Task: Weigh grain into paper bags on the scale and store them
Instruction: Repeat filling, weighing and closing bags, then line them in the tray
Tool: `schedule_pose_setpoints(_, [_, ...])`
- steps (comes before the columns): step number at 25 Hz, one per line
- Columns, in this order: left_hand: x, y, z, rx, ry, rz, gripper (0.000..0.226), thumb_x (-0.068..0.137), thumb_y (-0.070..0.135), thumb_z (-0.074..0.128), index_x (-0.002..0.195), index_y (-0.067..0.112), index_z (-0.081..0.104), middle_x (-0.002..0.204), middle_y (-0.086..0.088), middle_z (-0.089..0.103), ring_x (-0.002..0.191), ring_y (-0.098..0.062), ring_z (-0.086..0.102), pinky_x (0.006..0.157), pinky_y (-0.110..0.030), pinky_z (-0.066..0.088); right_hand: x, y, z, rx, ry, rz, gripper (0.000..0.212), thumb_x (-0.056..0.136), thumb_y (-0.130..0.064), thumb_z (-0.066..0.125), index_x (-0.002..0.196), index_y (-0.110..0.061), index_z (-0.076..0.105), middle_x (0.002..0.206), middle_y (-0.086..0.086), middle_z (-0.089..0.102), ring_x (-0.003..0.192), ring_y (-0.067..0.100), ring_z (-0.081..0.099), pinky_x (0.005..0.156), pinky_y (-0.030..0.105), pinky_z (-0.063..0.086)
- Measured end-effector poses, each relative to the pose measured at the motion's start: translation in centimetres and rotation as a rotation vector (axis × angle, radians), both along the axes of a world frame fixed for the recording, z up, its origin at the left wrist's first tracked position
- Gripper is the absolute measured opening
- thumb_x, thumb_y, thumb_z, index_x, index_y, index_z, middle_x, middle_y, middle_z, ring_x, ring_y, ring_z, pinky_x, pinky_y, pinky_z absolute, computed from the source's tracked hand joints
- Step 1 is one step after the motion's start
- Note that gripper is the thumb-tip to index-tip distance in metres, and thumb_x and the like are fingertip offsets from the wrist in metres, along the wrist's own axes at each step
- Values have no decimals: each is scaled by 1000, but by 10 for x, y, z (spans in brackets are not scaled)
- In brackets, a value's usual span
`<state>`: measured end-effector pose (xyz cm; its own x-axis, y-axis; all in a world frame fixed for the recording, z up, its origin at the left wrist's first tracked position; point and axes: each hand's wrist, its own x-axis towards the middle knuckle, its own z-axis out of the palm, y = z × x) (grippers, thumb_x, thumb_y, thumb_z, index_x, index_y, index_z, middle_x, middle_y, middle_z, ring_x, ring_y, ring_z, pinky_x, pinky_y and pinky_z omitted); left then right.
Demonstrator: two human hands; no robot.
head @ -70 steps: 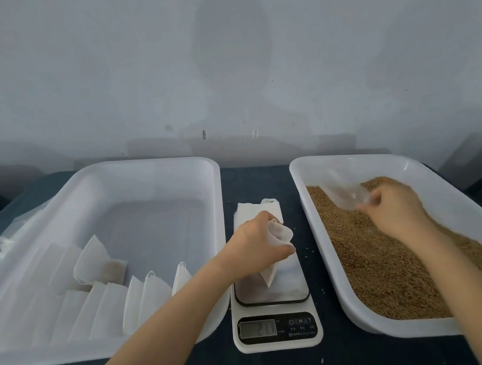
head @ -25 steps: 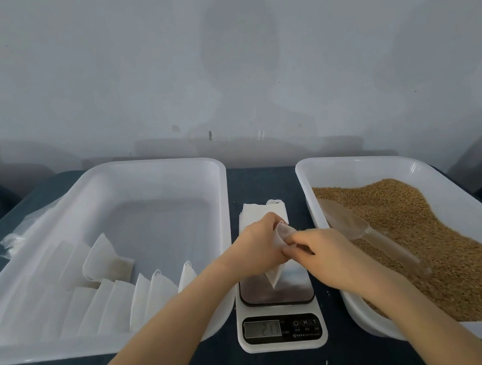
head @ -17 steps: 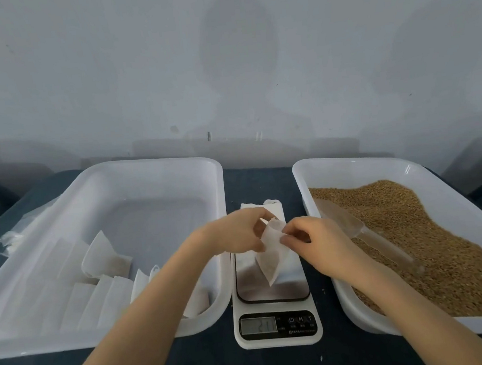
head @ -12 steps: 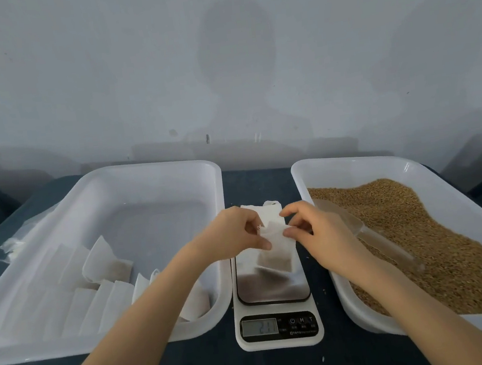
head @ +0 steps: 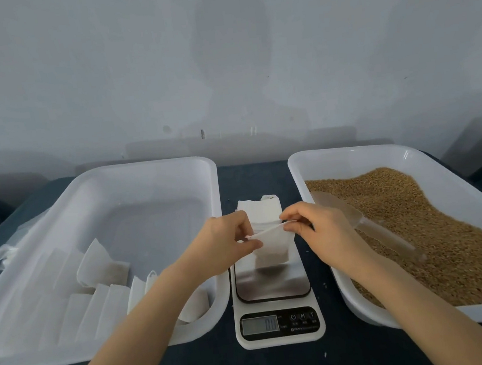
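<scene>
Above the scale (head: pixel 272 286), L hand (head: pixel 228 243) & R hand (head: pixel 325 232) pinch the mouth of a paper bag (head: pixel 274 249) at opposite ends, pulling it flat, prob. to seal it before storing w/ others in the tub (head: pixel 142 167); scoop (head: pixel 367 225) parked on grain (head: pixel 451 248).

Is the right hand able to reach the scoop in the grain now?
Probably, once it lets go: the right hand pinches the paper bag, but the scoop lies uncovered on the grain beside it.

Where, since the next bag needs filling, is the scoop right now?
Head view: the clear scoop lies on the grain in the right tray, beside the right hand.
</scene>
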<state>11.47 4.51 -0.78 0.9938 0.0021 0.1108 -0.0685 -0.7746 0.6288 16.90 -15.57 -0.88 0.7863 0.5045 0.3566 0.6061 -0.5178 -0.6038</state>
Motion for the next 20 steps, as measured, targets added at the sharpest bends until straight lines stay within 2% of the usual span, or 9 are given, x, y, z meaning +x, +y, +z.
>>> schedule_pose_setpoints(5, [2,-2,-5,-22,42,-73,22,83,26,73,88,33,52,74,18,59,59,12,52,56,0,36,2,-4,-8,-51,55,-12,17,87,-24,65,104,-20,67,91,-14,64,83,-12,56,73,0,40])
schedule_pose_setpoints(8, [2,-2,-6,-35,31,-94,22,83,25,73,91,32,54,69,23,54,60,20,48,56,1,35,2,-5,-9,-71,54,-15,19,87,-30,64,105,-24,66,93,-15,64,84,-10,56,72,-1,39])
schedule_pose_setpoints(13, [2,-2,-8,-34,3,-95,22,82,25,75,90,31,55,66,23,49,61,19,47,55,0,34,0,-5,-7,-68,63,-24,22,87,-27,65,108,-22,65,94,-15,62,83,-18,51,72,-4,35])
schedule_pose_setpoints(20, [3,-2,-9,-22,40,-68,21,83,29,73,92,35,55,80,20,57,66,11,52,58,-1,36,-2,-6,-6,-62,65,-19,23,87,-26,64,110,-20,64,94,-13,62,84,-14,52,73,-4,36])
